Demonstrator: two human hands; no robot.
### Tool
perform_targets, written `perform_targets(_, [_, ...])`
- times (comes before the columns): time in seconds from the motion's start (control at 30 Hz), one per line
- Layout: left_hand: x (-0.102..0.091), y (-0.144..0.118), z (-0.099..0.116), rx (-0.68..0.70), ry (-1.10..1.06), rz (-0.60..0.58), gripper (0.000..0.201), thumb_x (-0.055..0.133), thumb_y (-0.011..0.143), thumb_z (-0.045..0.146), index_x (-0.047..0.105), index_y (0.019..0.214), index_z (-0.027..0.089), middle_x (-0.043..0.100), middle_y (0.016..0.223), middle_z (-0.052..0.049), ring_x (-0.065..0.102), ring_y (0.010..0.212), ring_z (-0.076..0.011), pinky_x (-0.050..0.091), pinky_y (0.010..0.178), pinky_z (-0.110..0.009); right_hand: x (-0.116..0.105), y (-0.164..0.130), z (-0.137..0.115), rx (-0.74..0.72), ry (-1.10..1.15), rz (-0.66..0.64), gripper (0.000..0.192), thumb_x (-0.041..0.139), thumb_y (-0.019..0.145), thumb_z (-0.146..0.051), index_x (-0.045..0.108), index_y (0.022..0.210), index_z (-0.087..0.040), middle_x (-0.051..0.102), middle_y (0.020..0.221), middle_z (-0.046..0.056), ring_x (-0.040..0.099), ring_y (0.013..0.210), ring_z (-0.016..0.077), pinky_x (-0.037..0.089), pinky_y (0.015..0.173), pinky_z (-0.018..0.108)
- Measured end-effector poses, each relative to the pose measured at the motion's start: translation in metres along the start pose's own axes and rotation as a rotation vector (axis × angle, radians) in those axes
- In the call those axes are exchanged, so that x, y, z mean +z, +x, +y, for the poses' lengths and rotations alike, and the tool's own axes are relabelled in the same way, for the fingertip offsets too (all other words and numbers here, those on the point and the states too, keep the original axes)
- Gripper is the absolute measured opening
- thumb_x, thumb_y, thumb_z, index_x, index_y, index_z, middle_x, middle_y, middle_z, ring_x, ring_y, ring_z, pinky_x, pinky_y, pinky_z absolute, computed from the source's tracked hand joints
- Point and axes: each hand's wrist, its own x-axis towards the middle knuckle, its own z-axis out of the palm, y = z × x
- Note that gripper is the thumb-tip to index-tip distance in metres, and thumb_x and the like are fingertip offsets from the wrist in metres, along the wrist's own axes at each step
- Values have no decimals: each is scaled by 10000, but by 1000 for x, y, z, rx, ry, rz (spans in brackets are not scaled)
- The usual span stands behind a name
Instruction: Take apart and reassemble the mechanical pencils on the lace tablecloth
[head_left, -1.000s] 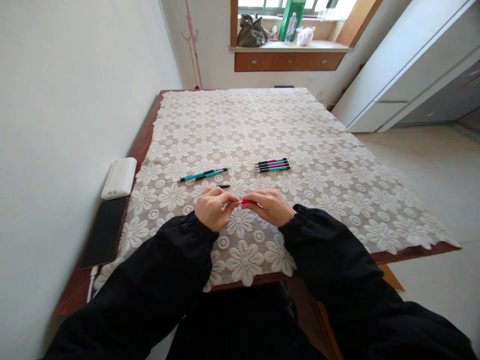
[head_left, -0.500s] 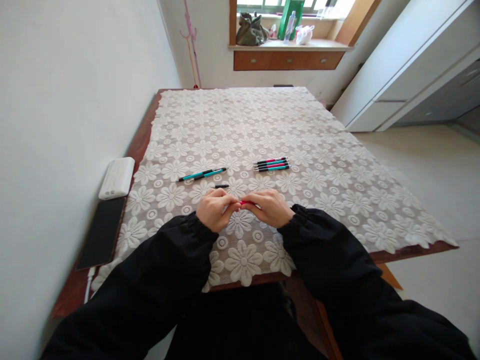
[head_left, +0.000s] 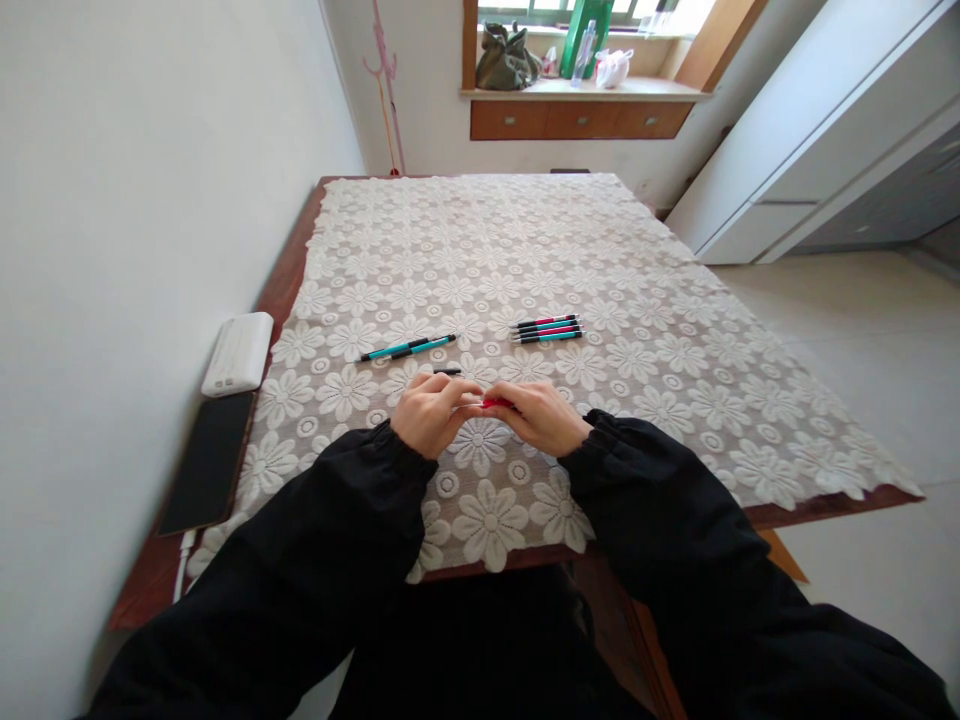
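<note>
Over the near part of the lace tablecloth, my two hands meet fingertip to fingertip. My right hand (head_left: 541, 414) is closed around a red pen barrel (head_left: 496, 403), mostly hidden by its fingers. My left hand (head_left: 433, 412) pinches a thin pale part at the barrel's left end; its kind is too small to make out. Just beyond my left fingers lies a short black pen piece (head_left: 448, 371). Two turquoise-and-black pens (head_left: 409, 348) lie slanted farther left. To the right, several red and turquoise pens (head_left: 547, 328) rest side by side.
A patterned lace tablecloth (head_left: 487, 520) covers the wooden table. Along its left edge are a white power bank (head_left: 238, 353) and a dark phone (head_left: 208, 462) with a white cable (head_left: 182, 565). The wall stands close on the left; a windowsill (head_left: 585, 90) holds bags and bottles.
My left fingertips have drawn slightly away from the red barrel, and a thin pale part now shows between the hands. The pens on the table stay where they were.
</note>
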Motion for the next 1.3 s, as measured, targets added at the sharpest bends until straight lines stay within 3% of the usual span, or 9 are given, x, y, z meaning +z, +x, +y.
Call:
perform_targets(0.2, [0, -1, -1, -50, -62, -28, 217, 637, 931, 439, 637, 1020, 242, 774, 910, -10, 698, 887, -188, 487, 889, -329, 0, 1, -1, -1, 93, 21, 168, 505, 1031, -321, 615, 1011, -197, 685, 849, 34, 625, 747, 163, 403, 673, 255])
perform_targets(0.37, [-3, 1, -1, -137, -229, 40, 471, 590, 922, 530, 500, 1262, 217, 749, 1075, -62, 676, 905, -209, 484, 916, -382, -3, 1, -4, 83, 324, 115, 165, 496, 1016, -326, 589, 972, -196, 625, 742, -5, 561, 653, 134, 417, 644, 255])
perform_targets(0.47, [-13, 6, -4, -137, -196, 74, 271, 491, 955, 403, 586, 1107, 200, 724, 1028, -68, 639, 915, -214, 465, 907, -394, -3, 2, -3, 120, 541, 174, 228, 516, 1014, -418, 571, 972, -200, 634, 760, 5, 581, 691, 146, 459, 679, 278])
perform_targets(0.57, [-24, 10, -12, -97, -41, -62, 80, 554, 805, 207, 615, 857, 214, 696, 852, -40, 606, 892, -238, 442, 865, -415, -3, 4, -2, 137, 811, 226, 308, 556, 985, -525, 540, 977, -217, 628, 788, 15, 595, 725, 161, 490, 706, 308])
perform_targets(0.67, [-30, 12, -23, -61, 110, -213, 219, 627, 642, 149, 634, 848, 222, 695, 849, -33, 584, 870, -256, 431, 822, -425, -6, 7, -2, 193, 1015, 326, 392, 599, 929, -618, 510, 949, -237, 610, 829, 22, 609, 772, 184, 519, 749, 346])
perform_targets(0.77, [-30, 12, -30, -6, 105, -287, 283, 648, 667, 157, 696, 932, 244, 710, 932, -38, 585, 912, -253, 440, 832, -415, -7, 10, -2, 266, 1086, 381, 436, 668, 868, -648, 518, 921, -242, 615, 913, 36, 640, 882, 211, 535, 866, 398])
perform_targets(0.97, [-22, 10, -36, 50, 69, -351, 68, 675, 816, 259, 742, 814, 262, 724, 923, -41, 595, 940, -231, 458, 841, -386, -2, 8, 3, 230, 1097, 271, 411, 675, 889, -608, 593, 1004, -222, 682, 952, 52, 672, 951, 223, 517, 947, 419])
perform_targets(1.07, [-19, 10, -36, 14, 23, -277, 88, 651, 873, 267, 734, 859, 240, 736, 915, -41, 607, 914, -220, 471, 826, -373, -3, 6, 5, 188, 966, 231, 369, 640, 932, -565, 621, 1044, -213, 684, 926, 47, 660, 911, 199, 521, 879, 371])
perform_targets(1.3, [-20, 15, -17, -213, -367, 156, 211, 603, 943, 271, 725, 1108, 221, 749, 873, -30, 635, 759, -150, 492, 684, -286, -2, 6, 3, 141, 800, 128, 309, 565, 989, -463, 644, 1085, -180, 628, 807, 19, 594, 756, 146, 492, 728, 295])
